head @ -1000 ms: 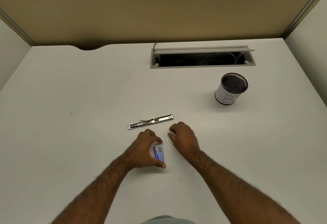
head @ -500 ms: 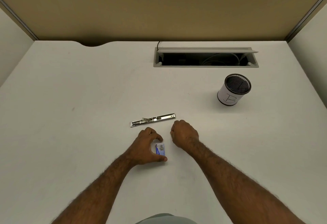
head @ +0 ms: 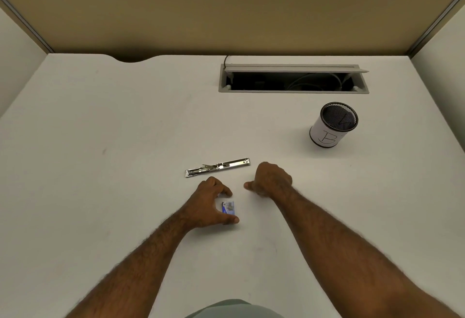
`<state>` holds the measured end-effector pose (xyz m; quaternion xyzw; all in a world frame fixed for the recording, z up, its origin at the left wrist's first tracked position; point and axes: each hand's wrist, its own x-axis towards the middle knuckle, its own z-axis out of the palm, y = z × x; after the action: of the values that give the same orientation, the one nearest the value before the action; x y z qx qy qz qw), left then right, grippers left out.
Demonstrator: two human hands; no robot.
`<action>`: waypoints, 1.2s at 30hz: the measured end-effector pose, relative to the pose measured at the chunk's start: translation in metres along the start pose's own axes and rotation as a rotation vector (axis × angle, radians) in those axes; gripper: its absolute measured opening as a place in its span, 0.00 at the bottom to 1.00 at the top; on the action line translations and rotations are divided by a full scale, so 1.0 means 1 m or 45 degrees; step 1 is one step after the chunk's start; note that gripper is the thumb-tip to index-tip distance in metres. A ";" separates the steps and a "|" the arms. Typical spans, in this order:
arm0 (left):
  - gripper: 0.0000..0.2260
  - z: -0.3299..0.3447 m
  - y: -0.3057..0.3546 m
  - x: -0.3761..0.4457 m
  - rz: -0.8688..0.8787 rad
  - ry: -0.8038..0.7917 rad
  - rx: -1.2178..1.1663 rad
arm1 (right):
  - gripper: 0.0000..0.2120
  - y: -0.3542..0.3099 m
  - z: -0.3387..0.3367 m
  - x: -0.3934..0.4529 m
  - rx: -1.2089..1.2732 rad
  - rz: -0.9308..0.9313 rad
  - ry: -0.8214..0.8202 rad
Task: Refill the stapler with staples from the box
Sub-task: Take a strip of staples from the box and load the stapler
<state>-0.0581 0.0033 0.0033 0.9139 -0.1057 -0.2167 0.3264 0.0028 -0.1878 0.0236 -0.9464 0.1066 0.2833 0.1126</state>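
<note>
A small blue and white staple box (head: 228,208) lies on the white desk (head: 100,192). My left hand (head: 210,204) curls around it, thumb at its near edge and fingers at its far edge. The stapler (head: 217,167) is a flat, opened-out strip of shiny metal, lying just beyond both hands. My right hand (head: 270,179) rests on the desk to the right of the box, fingers curled under and thumb pointing left. I cannot see anything in it.
A mesh pen cup (head: 332,125) with a white label marked B stands at the right. An open cable hatch (head: 293,80) is set into the desk further back. Partition walls close the desk on three sides.
My right hand has drawn back a little from the box and curled into a loose fist. My left hand stays on the box, which has hardly moved.
</note>
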 end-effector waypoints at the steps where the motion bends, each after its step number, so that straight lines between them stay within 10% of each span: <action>1: 0.32 0.000 0.000 0.000 0.000 0.004 -0.002 | 0.20 -0.001 -0.003 0.003 -0.013 -0.021 -0.038; 7: 0.32 -0.004 0.002 0.000 -0.013 0.002 -0.064 | 0.21 0.006 -0.012 0.005 -0.017 -0.273 -0.064; 12: 0.32 -0.007 0.002 -0.001 -0.057 -0.018 -0.169 | 0.10 0.036 -0.015 -0.009 0.926 -0.358 -0.356; 25: 0.31 -0.008 0.001 0.001 -0.081 -0.039 -0.273 | 0.06 0.061 -0.014 -0.024 2.063 -0.241 -0.799; 29: 0.27 -0.005 0.002 0.003 -0.084 0.021 -0.278 | 0.04 0.065 -0.057 -0.022 2.027 -0.352 -0.332; 33: 0.17 0.000 0.006 0.005 -0.072 0.155 -0.257 | 0.06 0.085 -0.111 -0.011 1.306 -0.174 0.693; 36: 0.11 0.003 0.009 0.007 -0.084 0.229 -0.236 | 0.09 0.106 -0.135 -0.003 0.860 -0.001 1.076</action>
<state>-0.0537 -0.0072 0.0047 0.8986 -0.0253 -0.1533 0.4104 0.0415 -0.3252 0.1196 -0.8891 0.2272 -0.1722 0.3581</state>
